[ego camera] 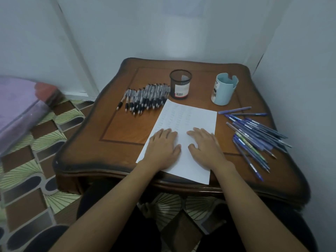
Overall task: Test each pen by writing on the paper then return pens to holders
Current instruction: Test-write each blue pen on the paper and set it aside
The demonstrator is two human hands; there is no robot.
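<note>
Under our two palms lies the paper [190, 113] — one thin white sheet, set askew on the wooden table [118, 133], its near corner just over the table's edge. Our left hand [161, 144] and right hand [205, 144] rest flat on it side by side, a little apart, fingers straight, holding nothing. Faint rows of marks show beyond our fingertips.

Ahead and to the left of our left hand, the black-grip pens [143, 99] lie in a neat rank, tips toward us. To the right of our right hand, the blue pens [254, 135] lie in a loose heap, crossing one another. Beyond our fingertips stand the mesh holder [180, 84] and the pale blue holder [224, 90], both upright; neither shows a pen.

We judge the pens light, stiff and smooth, so they are likely to roll. The dark grip near the tip looks like the best place to pinch a black one. From the blue heap we would lift a top pen by mid-barrel, or its neighbours may scatter. The sheet will probably slide on polished wood — one hand should pin it while the other writes.
</note>
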